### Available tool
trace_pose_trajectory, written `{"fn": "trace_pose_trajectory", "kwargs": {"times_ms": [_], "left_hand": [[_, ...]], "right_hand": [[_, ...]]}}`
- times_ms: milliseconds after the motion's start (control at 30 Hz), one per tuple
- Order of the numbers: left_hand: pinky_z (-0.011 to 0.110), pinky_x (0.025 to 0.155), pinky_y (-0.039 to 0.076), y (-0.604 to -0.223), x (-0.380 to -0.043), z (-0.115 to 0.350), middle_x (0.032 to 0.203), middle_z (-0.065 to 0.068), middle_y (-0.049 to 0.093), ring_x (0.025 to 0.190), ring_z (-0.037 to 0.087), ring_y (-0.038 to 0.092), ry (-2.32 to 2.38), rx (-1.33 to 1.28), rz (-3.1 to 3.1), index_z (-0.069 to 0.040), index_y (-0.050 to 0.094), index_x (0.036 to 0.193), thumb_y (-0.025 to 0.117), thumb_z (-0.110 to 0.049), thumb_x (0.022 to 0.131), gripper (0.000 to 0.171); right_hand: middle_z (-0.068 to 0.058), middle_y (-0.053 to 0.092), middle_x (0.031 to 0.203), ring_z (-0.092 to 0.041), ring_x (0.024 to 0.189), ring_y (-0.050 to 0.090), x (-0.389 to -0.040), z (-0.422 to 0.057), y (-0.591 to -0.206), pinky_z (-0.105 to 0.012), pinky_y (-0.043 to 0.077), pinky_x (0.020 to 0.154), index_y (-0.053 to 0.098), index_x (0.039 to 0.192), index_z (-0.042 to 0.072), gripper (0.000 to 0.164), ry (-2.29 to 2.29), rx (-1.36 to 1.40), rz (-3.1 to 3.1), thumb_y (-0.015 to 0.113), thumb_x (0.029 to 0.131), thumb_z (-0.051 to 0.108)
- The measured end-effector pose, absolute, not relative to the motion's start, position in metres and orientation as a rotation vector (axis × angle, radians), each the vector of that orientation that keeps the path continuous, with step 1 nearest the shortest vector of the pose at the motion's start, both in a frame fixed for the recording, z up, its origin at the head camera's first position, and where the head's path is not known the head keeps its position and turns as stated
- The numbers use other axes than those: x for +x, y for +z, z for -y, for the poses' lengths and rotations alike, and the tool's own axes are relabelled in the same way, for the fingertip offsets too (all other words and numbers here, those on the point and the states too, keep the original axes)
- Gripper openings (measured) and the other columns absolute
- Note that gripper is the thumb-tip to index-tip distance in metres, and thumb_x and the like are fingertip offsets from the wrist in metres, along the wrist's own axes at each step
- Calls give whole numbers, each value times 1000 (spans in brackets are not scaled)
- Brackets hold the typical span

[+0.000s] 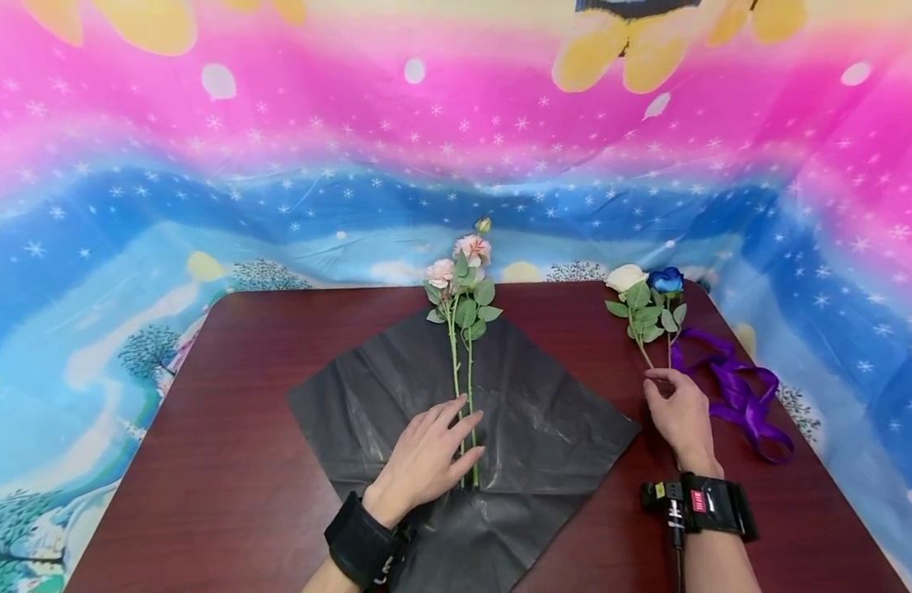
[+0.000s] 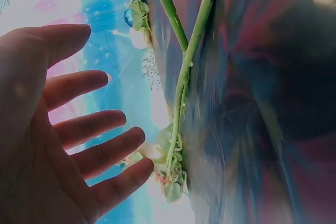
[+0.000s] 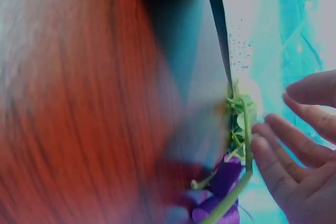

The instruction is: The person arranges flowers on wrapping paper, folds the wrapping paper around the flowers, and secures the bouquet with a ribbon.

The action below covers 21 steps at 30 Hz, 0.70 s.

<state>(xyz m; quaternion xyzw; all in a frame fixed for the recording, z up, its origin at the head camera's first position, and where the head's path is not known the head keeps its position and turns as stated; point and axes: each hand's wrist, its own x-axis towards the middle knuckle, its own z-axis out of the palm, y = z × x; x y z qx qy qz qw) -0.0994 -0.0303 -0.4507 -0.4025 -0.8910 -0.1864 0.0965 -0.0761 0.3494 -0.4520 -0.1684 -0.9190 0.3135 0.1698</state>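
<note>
Two pink rose stems (image 1: 456,346) lie on a dark sheet of wrapping paper (image 1: 530,395), blooms toward the far edge. My left hand (image 1: 429,457) hovers over their lower stems with fingers spread; the left wrist view shows the palm (image 2: 47,145) apart from the green cut ends (image 2: 184,51). At the right, a white rose (image 1: 626,278) and a blue rose (image 1: 666,281) lie side by side. My right hand (image 1: 681,416) is at their stems, fingers loosely bent; in the right wrist view its fingertips (image 3: 260,142) are beside a green stem (image 3: 247,129), without a visible pinch.
A purple ribbon (image 1: 748,403) lies in loops right of my right hand. The dark red table (image 1: 226,428) has a patterned cloth (image 1: 396,189) hanging behind it and along its sides. Both wrists wear black straps (image 1: 362,539).
</note>
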Motion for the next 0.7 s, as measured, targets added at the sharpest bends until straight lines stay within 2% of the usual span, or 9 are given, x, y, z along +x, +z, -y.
{"fn": "trace_pose_trajectory", "kwargs": {"times_ms": [100,267,467,567,700], "left_hand": [[44,94,43,-449,-99,29,139,12,49,123,24,49,-540,-1189,2665,-17,59,131,57,-42,95,43],[44,93,44,-449,-99,27,139,12,48,122,25,49,-535,-1192,2666,-17,59,131,56,-42,95,43],[45,92,44,-449,-99,25,138,12,50,121,25,50,-525,-1196,2643,-16,61,130,58,-41,95,43],[45,91,44,-449,-99,25,137,13,49,120,26,51,-528,-1207,2634,-16,60,130,58,-40,95,43],[45,91,44,-449,-99,24,137,14,49,120,27,51,-541,-1218,2625,-16,60,130,59,-40,94,43]], "right_hand": [[-15,62,100,-24,86,55,-75,-353,-451,-32,39,69,66,114,4,25,859,-514,2589,55,96,17],[-19,59,106,-27,75,55,-71,-358,-450,-36,39,64,65,116,4,27,839,-570,2604,55,95,19],[-22,57,115,-30,78,53,-68,-361,-450,-37,38,62,63,120,4,30,853,-620,2621,56,95,19],[-20,61,108,-30,78,55,-67,-362,-449,-37,38,60,63,121,4,31,848,-676,2634,57,95,21],[-16,66,90,-24,66,59,-66,-364,-450,-36,40,54,62,121,4,34,838,-752,2685,57,95,25]]}}
